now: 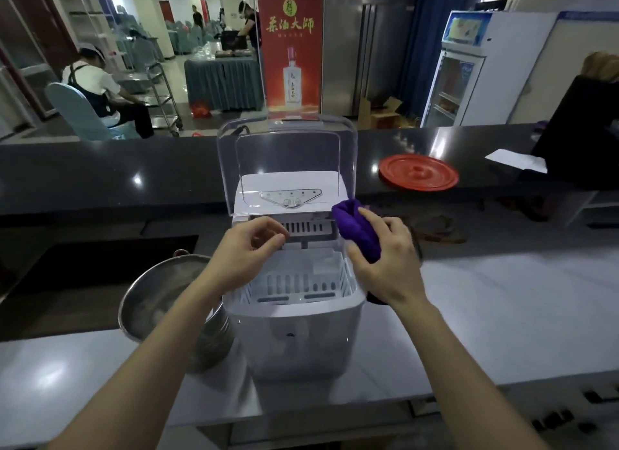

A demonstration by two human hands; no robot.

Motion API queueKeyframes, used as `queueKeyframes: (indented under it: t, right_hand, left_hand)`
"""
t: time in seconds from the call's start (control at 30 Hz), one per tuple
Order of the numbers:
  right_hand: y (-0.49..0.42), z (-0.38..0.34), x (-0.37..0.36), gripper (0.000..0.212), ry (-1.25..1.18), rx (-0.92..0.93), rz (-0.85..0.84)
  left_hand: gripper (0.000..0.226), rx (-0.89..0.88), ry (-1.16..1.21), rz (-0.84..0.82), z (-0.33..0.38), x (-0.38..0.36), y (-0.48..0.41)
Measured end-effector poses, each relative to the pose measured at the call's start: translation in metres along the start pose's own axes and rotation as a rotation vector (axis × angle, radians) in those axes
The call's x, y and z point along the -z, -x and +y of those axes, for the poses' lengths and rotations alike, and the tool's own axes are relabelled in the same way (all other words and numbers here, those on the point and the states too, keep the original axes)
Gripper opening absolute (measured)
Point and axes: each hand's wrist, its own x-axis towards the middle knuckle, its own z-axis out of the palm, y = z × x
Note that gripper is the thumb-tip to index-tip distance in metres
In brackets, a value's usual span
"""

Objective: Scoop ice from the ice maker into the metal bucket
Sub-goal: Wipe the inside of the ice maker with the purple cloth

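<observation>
A white ice maker (294, 335) stands on the light counter with its clear lid (286, 148) raised. Its white slotted basket (298, 282) is exposed and looks bare of ice. My left hand (248, 248) hovers over the basket's left rim, fingers curled with thumb and forefinger close together; nothing shows in it. My right hand (385, 265) grips a purple cloth (356, 230) at the machine's right rim. The metal bucket (160, 302) sits just left of the machine, partly hidden under my left forearm.
A red round lid (418, 172) lies on the dark raised counter (100, 175) behind. White paper (517, 160) and a dark shape sit far right. A dark sink recess (83, 265) lies to the left. People and tables occupy the hall beyond.
</observation>
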Motion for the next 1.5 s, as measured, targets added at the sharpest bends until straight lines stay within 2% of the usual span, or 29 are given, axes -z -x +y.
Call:
queueKeyframes:
  t: [0.07, 0.17, 0.23, 0.3, 0.37, 0.43, 0.53, 0.7, 0.8, 0.97, 1.23, 1.5]
  right_hand:
    - [0.004, -0.003, -0.001, 0.065, 0.009, 0.043, -0.046]
    - [0.007, 0.003, 0.004, 0.051, 0.214, 0.125, 0.012]
    - [0.009, 0.007, 0.006, 0.046, 0.301, 0.102, 0.014]
    - [0.011, 0.002, 0.005, 0.042, 0.253, 0.025, -0.021]
    - [0.012, -0.007, 0.004, 0.053, 0.214, -0.052, -0.071]
    - [0.01, -0.016, 0.002, 0.078, 0.238, -0.122, -0.152]
    - [0.01, -0.025, -0.007, 0.096, 0.305, -0.2, -0.225]
    - [0.005, -0.032, -0.014, 0.085, 0.293, -0.276, -0.209]
    - [0.004, -0.035, -0.016, 0.079, 0.342, -0.285, -0.195]
    - [0.004, -0.031, -0.017, 0.069, 0.318, -0.304, -0.226]
    - [0.011, -0.027, -0.017, 0.048, 0.261, -0.262, -0.183]
    - [0.025, -0.027, -0.016, 0.044, 0.267, -0.119, 0.011]
  left_hand:
    - [0.011, -0.005, 0.01, 0.002, -0.003, -0.003, -0.003]
    - [0.013, -0.016, 0.021, 0.027, -0.01, -0.002, -0.003]
    - [0.012, -0.037, -0.009, 0.051, -0.016, 0.0, 0.0]
    - [0.008, -0.08, -0.092, 0.111, -0.024, 0.003, 0.001]
    - [0.007, -0.084, -0.183, 0.168, -0.033, 0.002, 0.002]
    - [0.009, -0.03, -0.24, 0.179, -0.037, -0.003, 0.007]
    - [0.025, 0.029, -0.3, 0.147, -0.037, -0.015, 0.02]
    - [0.056, 0.128, -0.265, 0.243, -0.031, -0.021, 0.033]
    - [0.063, 0.184, -0.255, 0.269, -0.027, -0.018, 0.037]
    - [0.062, 0.223, -0.322, 0.244, -0.016, -0.013, 0.039]
    - [0.059, 0.137, -0.361, 0.317, -0.01, -0.017, 0.043]
    - [0.015, 0.165, -0.371, 0.41, -0.02, -0.013, 0.046]
